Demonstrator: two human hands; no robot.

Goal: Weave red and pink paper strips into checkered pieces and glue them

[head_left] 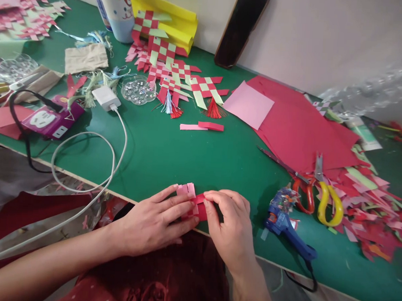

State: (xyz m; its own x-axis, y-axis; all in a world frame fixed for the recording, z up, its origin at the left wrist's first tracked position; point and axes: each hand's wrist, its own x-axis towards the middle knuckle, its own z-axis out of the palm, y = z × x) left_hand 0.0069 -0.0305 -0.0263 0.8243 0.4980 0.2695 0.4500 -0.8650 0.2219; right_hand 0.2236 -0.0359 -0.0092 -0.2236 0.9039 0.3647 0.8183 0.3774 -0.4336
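Observation:
Near the table's front edge lies a small pink and red woven paper piece (186, 189), mostly covered by my fingers. My left hand (163, 215) rests flat over it, fingers stretched out and touching the paper. Between thumb and forefinger, my right hand (229, 220) pinches a red paper strip (199, 198) at the right side of the piece. Farther back on the table, a pink strip (192, 127) and a red strip (211, 126) lie end to end.
On the right are red sheets (298, 123), a pink square (248, 104), scissors (330, 205), a blue glue gun (291, 230) and paper scraps (378, 220). Woven paper pieces (163, 51) lie at the back. A white cable (115, 160) loops on the left beside a purple power box (52, 117).

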